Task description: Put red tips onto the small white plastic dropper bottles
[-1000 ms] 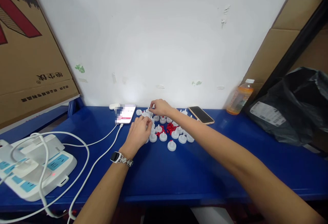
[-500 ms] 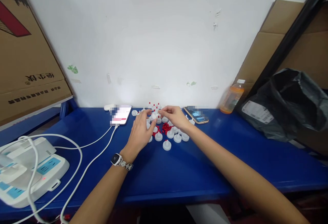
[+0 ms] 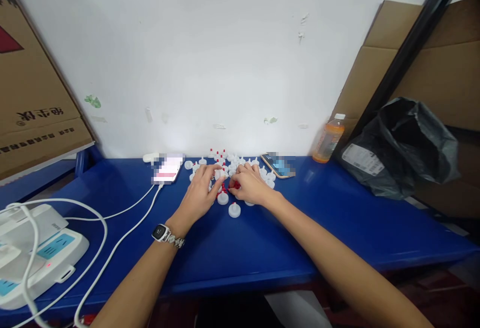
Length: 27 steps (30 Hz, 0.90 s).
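A: Anything in the left hand?

B: Yes — a white cap, pinched between thumb and fingers.

A: And in the right hand?

B: Hard to tell. Fingers bent down, tips at the red bits. Too small and too covered to see if holding one.

A: More caps about?

B: Lots, on the blue worktop, close around both hands. At the back, by the wall, some with red tips. In front, one lone cap, spout up. Just behind, one more, near the left thumb.

A: Anything next to all that?

B: On the left, a lit phone with a white cord. On the right, a second phone, lit too. Past that, a bottle of orange drink, then a black bag.

A: And at the far left?

B: A big power strip — white, with blue sockets and a little red light.

A: Anything on the left wrist?

B: A watch on a shiny band.
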Each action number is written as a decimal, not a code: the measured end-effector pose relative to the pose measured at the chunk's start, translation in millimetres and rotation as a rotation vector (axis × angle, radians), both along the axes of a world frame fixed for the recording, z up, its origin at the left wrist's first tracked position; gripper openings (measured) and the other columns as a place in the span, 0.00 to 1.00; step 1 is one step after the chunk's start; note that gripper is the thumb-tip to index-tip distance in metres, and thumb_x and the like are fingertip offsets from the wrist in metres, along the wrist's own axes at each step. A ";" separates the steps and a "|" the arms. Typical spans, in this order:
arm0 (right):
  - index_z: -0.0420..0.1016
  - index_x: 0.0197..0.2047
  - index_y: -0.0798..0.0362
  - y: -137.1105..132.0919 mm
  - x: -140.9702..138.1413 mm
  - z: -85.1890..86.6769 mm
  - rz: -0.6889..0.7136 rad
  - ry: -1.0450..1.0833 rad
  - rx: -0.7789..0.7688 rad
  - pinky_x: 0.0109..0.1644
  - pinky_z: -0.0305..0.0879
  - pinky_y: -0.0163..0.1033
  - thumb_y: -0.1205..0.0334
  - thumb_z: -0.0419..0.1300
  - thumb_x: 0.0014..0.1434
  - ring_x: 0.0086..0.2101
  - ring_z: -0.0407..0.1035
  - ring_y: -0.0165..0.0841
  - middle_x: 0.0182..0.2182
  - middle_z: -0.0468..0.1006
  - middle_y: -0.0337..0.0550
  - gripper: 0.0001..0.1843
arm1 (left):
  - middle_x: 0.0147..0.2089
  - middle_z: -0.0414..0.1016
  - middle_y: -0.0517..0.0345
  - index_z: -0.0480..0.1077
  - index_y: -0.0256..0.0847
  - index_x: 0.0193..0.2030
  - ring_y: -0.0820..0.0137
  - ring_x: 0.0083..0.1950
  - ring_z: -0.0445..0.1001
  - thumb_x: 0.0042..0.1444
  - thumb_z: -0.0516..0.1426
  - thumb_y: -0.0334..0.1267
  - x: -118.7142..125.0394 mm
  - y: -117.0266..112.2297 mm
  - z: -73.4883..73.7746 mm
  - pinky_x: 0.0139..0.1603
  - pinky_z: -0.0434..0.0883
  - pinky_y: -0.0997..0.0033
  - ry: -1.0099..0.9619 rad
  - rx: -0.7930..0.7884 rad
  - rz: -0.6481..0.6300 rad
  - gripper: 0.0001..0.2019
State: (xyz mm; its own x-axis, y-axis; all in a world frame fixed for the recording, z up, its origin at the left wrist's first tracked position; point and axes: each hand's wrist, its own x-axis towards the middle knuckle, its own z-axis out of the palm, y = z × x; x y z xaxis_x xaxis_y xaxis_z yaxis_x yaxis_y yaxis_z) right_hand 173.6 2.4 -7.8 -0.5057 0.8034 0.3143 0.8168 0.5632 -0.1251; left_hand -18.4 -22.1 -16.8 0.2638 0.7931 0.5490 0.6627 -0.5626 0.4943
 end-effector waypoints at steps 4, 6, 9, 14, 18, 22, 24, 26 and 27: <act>0.80 0.35 0.51 3.1 -0.4 -1.6 -0.006 0.002 -0.026 0.49 0.49 0.46 0.56 0.62 0.60 0.43 0.59 0.40 0.38 0.71 0.47 0.09 | 0.54 0.70 0.52 0.64 0.43 0.57 0.63 0.52 0.69 0.68 0.48 0.49 -1.0 0.0 2.0 0.57 0.66 0.58 0.015 -0.009 0.015 0.17; 0.80 0.34 0.52 3.8 -0.6 -1.7 -0.015 0.000 -0.033 0.50 0.48 0.47 0.56 0.63 0.59 0.44 0.59 0.41 0.39 0.72 0.47 0.09 | 0.53 0.70 0.52 0.64 0.43 0.57 0.62 0.51 0.69 0.68 0.48 0.49 -1.4 0.2 2.6 0.55 0.66 0.58 0.016 -0.027 0.026 0.17; 0.80 0.35 0.52 4.8 -3.1 -2.0 -0.019 0.000 -0.035 0.50 0.49 0.47 0.53 0.64 0.57 0.44 0.59 0.42 0.39 0.72 0.48 0.10 | 0.52 0.70 0.51 0.64 0.43 0.56 0.62 0.52 0.69 0.68 0.48 0.50 -1.8 0.8 2.0 0.56 0.66 0.57 0.019 -0.044 0.041 0.18; 0.79 0.34 0.53 7.5 -7.3 -4.7 0.022 0.030 -0.001 0.49 0.51 0.48 0.61 0.61 0.59 0.43 0.61 0.42 0.37 0.74 0.49 0.06 | 0.49 0.70 0.50 0.64 0.42 0.55 0.62 0.49 0.69 0.67 0.48 0.52 -2.9 2.6 0.1 0.54 0.67 0.57 -0.001 -0.058 0.067 0.18; 0.76 0.33 0.53 7.5 -5.5 -1.5 0.034 0.302 0.008 0.49 0.55 0.46 0.64 0.60 0.58 0.43 0.65 0.39 0.37 0.77 0.46 0.05 | 0.49 0.70 0.50 0.63 0.43 0.58 0.62 0.49 0.69 0.68 0.47 0.52 -2.6 1.8 1.6 0.53 0.67 0.58 -0.059 -0.063 0.067 0.19; 0.74 0.39 0.54 7.7 -5.4 1.0 0.083 0.780 -0.162 0.39 0.62 0.39 0.62 0.58 0.60 0.33 0.70 0.32 0.33 0.79 0.41 0.06 | 0.48 0.70 0.52 0.64 0.46 0.58 0.63 0.49 0.69 0.69 0.44 0.52 -0.8 -1.0 5.1 0.51 0.66 0.59 -0.120 -0.074 0.068 0.19; 0.74 0.44 0.54 8.5 -7.4 -0.7 0.115 0.949 -0.262 0.35 0.63 0.37 0.59 0.60 0.59 0.30 0.71 0.32 0.31 0.79 0.40 0.11 | 0.48 0.71 0.52 0.65 0.46 0.56 0.63 0.49 0.69 0.69 0.44 0.52 0.2 -2.1 6.3 0.51 0.66 0.60 -0.135 -0.074 0.060 0.19; 0.75 0.44 0.54 8.9 -10.1 -2.9 0.151 1.074 -0.342 0.36 0.65 0.38 0.56 0.62 0.58 0.31 0.72 0.32 0.31 0.80 0.41 0.13 | 0.47 0.71 0.52 0.65 0.45 0.56 0.63 0.49 0.70 0.69 0.44 0.53 1.2 -3.0 7.1 0.51 0.66 0.59 -0.145 -0.080 0.054 0.19; 0.76 0.42 0.54 8.7 -11.4 -3.5 0.164 1.126 -0.384 0.37 0.65 0.38 0.54 0.63 0.57 0.32 0.73 0.33 0.31 0.80 0.42 0.14 | 0.48 0.71 0.52 0.65 0.45 0.56 0.62 0.49 0.70 0.69 0.44 0.53 1.7 -3.4 7.4 0.52 0.66 0.59 -0.153 -0.084 0.050 0.19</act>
